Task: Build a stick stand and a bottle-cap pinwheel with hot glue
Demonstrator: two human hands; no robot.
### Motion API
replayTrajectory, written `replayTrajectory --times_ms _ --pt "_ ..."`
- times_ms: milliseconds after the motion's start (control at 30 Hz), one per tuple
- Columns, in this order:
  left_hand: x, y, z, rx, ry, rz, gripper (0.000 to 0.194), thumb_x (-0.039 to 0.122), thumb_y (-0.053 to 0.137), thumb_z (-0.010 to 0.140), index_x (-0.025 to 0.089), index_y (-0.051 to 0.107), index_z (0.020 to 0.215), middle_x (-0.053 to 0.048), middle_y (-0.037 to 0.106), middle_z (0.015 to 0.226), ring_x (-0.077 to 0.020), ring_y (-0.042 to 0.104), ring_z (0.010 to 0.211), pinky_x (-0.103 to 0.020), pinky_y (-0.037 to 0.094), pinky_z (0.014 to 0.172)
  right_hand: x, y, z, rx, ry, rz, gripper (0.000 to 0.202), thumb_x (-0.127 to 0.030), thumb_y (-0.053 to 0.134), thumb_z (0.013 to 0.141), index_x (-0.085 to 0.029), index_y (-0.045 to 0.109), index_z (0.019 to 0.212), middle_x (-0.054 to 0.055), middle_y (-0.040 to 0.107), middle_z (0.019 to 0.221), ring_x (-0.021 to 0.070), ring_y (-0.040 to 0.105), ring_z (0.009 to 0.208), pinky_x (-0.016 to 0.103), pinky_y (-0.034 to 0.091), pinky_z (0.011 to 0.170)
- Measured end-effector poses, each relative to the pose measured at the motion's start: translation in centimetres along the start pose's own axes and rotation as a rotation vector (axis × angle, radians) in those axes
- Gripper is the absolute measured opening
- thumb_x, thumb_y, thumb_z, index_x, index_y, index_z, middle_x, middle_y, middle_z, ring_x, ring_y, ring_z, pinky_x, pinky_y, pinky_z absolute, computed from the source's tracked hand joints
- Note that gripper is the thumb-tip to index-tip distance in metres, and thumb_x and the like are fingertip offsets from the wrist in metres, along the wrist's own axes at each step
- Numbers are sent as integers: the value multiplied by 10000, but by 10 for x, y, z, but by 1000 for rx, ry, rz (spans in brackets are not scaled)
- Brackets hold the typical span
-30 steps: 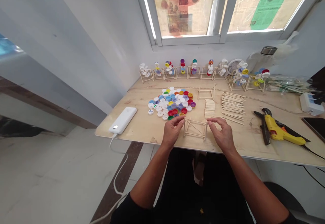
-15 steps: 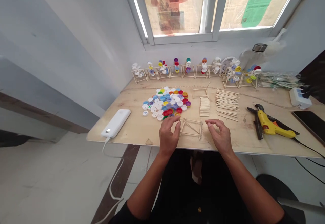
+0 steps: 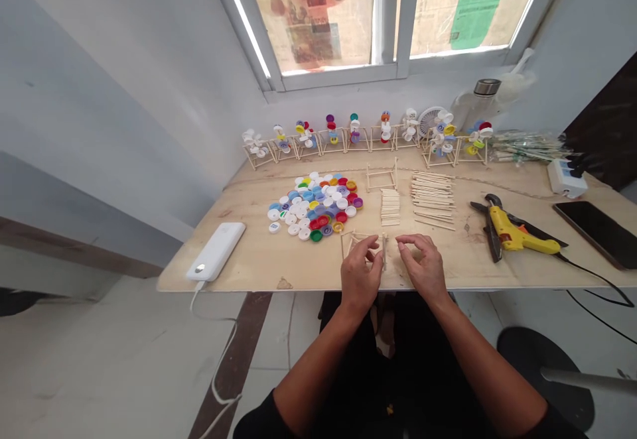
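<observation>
My left hand is in front of a small wooden stick frame near the table's front edge and covers much of it. Its fingers are curled, thumb and forefinger close together; anything between them is too small to make out. Just right of the frame, my right hand has thumb and forefinger pinched, facing the left hand's fingertips. Whatever sits in that pinch cannot be made out. Behind the hands lie a short bundle of cut sticks, a row of longer sticks and another stick frame.
Colourful bottle caps are heaped left of the sticks. A yellow glue gun and a phone lie at right, a white power bank at left. Bottle-cap pinwheels on stick stands line the wall, near a small fan.
My left hand has moved right, from the frame's left side across its front, closer to my right hand. The right hand keeps its pinch. The whole view has shifted slightly.
</observation>
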State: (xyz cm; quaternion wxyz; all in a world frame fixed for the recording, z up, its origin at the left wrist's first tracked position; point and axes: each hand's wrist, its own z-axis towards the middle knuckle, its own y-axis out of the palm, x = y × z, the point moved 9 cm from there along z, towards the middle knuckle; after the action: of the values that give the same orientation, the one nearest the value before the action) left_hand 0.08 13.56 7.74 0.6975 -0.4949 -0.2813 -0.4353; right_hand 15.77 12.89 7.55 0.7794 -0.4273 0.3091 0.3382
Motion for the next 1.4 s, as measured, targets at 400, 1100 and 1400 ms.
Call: replayTrajectory --times_ms 400,1100,1400 --pt "-8 19 5 -8 -77 -49 279 204 541 790 182 605 1061 -42 677 808 -134 601 655 -269 489 660 0 4 1 -27 -5 9 155 -317 525 819 -239 647 873 39 685 875 222 577 893 391 421 826" --pt "-13 16 -3 19 -92 -150 330 266 533 809 186 590 1124 -50 651 870 -115 579 648 -245 497 597 3 -4 -5 -22 12 -63 151 -282 503 828 -246 643 870 33 689 878 217 582 890 384 410 822" --pt "90 -76 -41 258 230 -182 213 195 530 820 290 614 990 -36 632 823 -198 608 784 -374 528 677 14 0 -9 -33 15 -74 153 -283 502 819 -242 643 861 36 690 878 222 586 885 394 414 823"
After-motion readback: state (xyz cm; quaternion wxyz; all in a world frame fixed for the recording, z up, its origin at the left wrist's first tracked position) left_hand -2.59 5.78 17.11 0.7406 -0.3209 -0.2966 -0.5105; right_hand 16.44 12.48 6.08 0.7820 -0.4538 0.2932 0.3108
